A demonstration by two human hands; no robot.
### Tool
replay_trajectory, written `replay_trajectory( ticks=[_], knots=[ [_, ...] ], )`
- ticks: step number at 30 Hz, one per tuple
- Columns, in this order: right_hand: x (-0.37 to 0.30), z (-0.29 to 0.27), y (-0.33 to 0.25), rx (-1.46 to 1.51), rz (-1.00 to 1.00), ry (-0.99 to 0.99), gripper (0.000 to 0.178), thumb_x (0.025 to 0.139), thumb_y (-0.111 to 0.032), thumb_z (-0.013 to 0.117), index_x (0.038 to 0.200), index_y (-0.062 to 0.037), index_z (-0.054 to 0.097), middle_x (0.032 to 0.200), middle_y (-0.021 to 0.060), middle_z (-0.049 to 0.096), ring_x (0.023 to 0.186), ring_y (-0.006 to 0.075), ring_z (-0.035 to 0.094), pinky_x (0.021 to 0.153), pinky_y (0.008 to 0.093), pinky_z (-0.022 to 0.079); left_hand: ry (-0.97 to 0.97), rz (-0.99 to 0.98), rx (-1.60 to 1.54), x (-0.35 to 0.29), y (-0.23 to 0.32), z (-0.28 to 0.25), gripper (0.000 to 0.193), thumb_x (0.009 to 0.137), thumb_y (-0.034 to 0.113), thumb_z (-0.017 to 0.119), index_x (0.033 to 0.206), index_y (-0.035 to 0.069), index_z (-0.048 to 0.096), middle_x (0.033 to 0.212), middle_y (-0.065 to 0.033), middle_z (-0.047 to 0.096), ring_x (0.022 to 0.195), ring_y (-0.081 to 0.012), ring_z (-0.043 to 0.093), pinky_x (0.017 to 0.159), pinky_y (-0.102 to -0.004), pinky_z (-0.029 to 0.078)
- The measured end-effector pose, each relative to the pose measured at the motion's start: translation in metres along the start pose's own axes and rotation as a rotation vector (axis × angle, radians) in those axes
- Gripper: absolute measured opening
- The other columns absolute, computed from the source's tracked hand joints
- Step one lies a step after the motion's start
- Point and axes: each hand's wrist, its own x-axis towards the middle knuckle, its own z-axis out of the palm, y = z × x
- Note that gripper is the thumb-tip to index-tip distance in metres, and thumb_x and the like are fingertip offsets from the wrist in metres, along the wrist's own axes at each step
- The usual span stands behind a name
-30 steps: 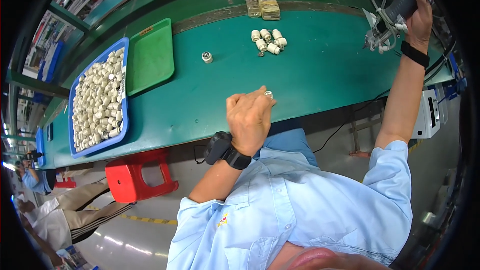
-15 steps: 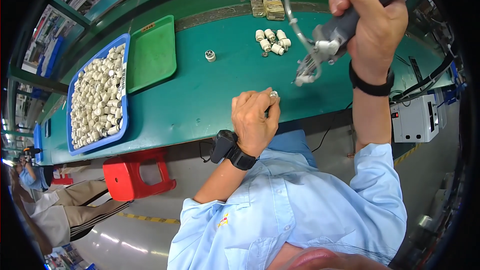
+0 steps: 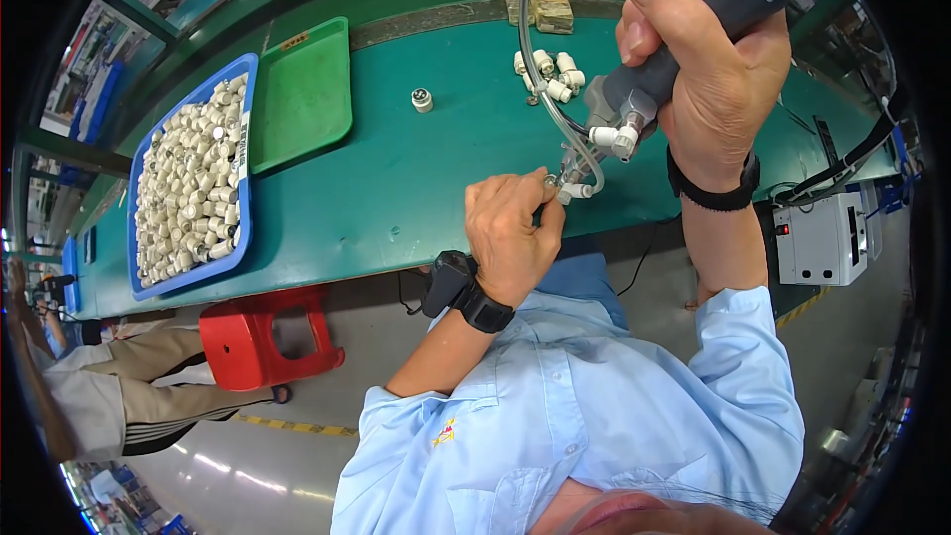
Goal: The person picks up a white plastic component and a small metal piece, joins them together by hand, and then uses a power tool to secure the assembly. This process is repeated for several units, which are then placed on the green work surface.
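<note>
My right hand (image 3: 728, 79) is wrapped round a dark grey power screwdriver (image 3: 649, 79) with a clear hose and metal fittings at its nose. The nose meets the fingertips of my left hand (image 3: 510, 233). Those fingers pinch a small round part (image 3: 551, 181) with a shiny end, mostly hidden by the fingers and the tool tip. A white cylindrical part (image 3: 422, 100) with a dark, metallic top stands alone on the green table. Several similar white parts (image 3: 559, 91) lie in a cluster beyond the tool, partly covered by its hose.
On the left, a blue tray (image 3: 248, 228) holds a heap of white parts, beside a green tray (image 3: 307, 109). Taped bars (image 3: 552, 10) lie at the back. A white box (image 3: 822, 243) with cables is at the right; a red stool (image 3: 243, 342) and another person (image 3: 99, 391) are at the left.
My right hand has brought the screwdriver down and left, so its nose now meets the part in my left hand. My left hand has barely shifted.
</note>
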Motion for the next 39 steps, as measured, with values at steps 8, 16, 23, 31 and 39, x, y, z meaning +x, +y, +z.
replay_trajectory(
  ticks=[8,16,23,31,39],
  knots=[
    [0.0,0.004,0.003,-0.013,0.011,-0.026,0.056,0.079,0.007,0.071,0.132,0.0046,0.049,0.091,0.0098,0.064,0.056,0.011,0.059,0.05,0.0247,0.049,-0.021,0.0,0.01,-0.001,-0.002,-0.002,0.017,0.069,-0.001,0.073,0.084,0.005,0.068,0.078,-0.0075,0.068,0.078,-0.0262,0.064,0.076,-0.0374,0.042],
    [0.035,0.007,0.075,0.751,-0.593,-0.559,0.032,0.079,0.007,0.073,0.108,0.004,0.062,0.081,0.0071,0.065,0.054,0.0087,0.058,0.048,0.0224,0.047,-0.015,0.004,0.002,0.0,0.001,-0.002,0.018,0.066,-0.001,0.073,0.082,0.005,0.067,0.077,-0.0077,0.067,0.077,-0.0272,0.064,0.075,-0.0379,0.042],
    [0.017,0.001,0.045,0.476,-0.373,-0.34,0.034,0.082,0.003,0.072,0.113,0.0039,0.059,0.077,0.0061,0.063,0.054,0.0092,0.058,0.048,0.0232,0.047,0.02,0.027,0.017,-0.002,-0.003,-0.001,0.017,0.069,0.001,0.075,0.08,0.006,0.064,0.077,-0.0072,0.066,0.077,-0.0269,0.063,0.075,-0.0381,0.042],
    [0.021,-0.01,-0.015,-0.113,-0.18,-0.054,0.048,0.087,-0.003,0.067,0.131,0.0054,0.049,0.082,0.0065,0.061,0.054,0.0105,0.057,0.049,0.025,0.048,0.031,-0.082,-0.04,-0.005,0.001,0.0,0.036,0.076,0.004,0.078,0.104,0.006,0.056,0.087,-0.0086,0.071,0.081,-0.025,0.068,0.077,-0.0381,0.043],
    [0.013,0.003,0.018,0.792,-0.073,-0.367,0.055,0.087,0.0,0.066,0.137,0.0059,0.045,0.092,0.0085,0.061,0.057,0.0107,0.059,0.049,0.0255,0.05,-0.002,-0.072,-0.006,-0.004,0.002,-0.001,0.045,0.074,0.001,0.079,0.11,0.005,0.052,0.091,-0.0097,0.073,0.083,-0.0257,0.07,0.078,-0.0381,0.044]
  ],
)
